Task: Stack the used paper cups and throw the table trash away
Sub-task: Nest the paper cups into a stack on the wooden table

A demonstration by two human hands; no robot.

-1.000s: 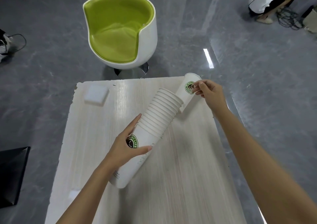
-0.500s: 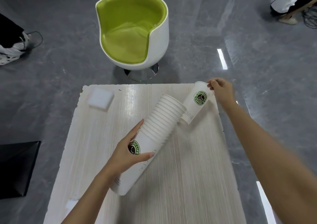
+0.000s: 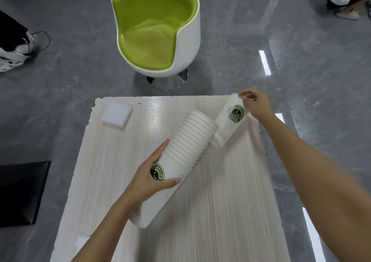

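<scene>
A pale wood-grain tabletop (image 3: pixel 220 201) fills the lower middle of the view, set on a glossy grey floor (image 3: pixel 301 51). Beyond its far edge stands a round white chair (image 3: pixel 156 30) with a green seat, and a flat black object (image 3: pixel 22 191) lies on the floor to the left.

On the tabletop a long stack of cups (image 3: pixel 186 147) lies on its side, running diagonally with its base toward the near left and its open mouth toward the far right. The left hand (image 3: pixel 148 179) grips the stack at the green logo, thumb on the near side and fingers stretched along the far side.

A single cup (image 3: pixel 228 121) with the same logo is tilted, its base at the mouth of the stack; whether it has entered is hard to tell. The right hand (image 3: pixel 257 105), somewhat blurred, appears to pinch this cup's rim with its fingertips near the far right corner.

A small white square pad (image 3: pixel 116 115) lies near the far left corner, well apart from the cups.
</scene>
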